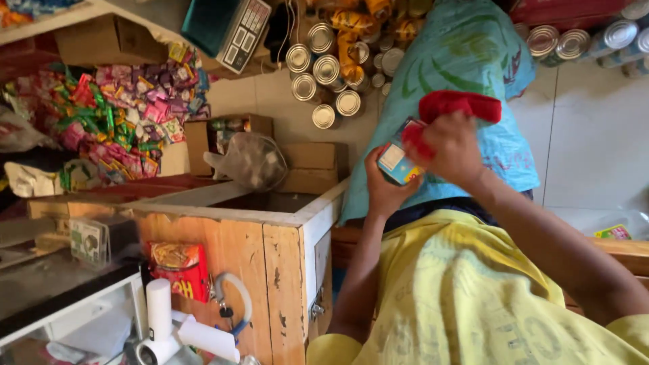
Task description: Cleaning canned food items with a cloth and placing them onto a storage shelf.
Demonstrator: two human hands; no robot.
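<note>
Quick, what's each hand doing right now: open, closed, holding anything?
Left hand: closed around a small blue and white carton.
Right hand: closed, gripping a red cloth against the carton's top.

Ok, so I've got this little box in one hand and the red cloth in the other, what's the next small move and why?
Probably keep the left hand steady and draw the red cloth across the small box's blue face. The right hand already presses the cloth against the box's upper edge, and the left hand cradles it from below, so a short wipe seems the natural follow-on.
</note>
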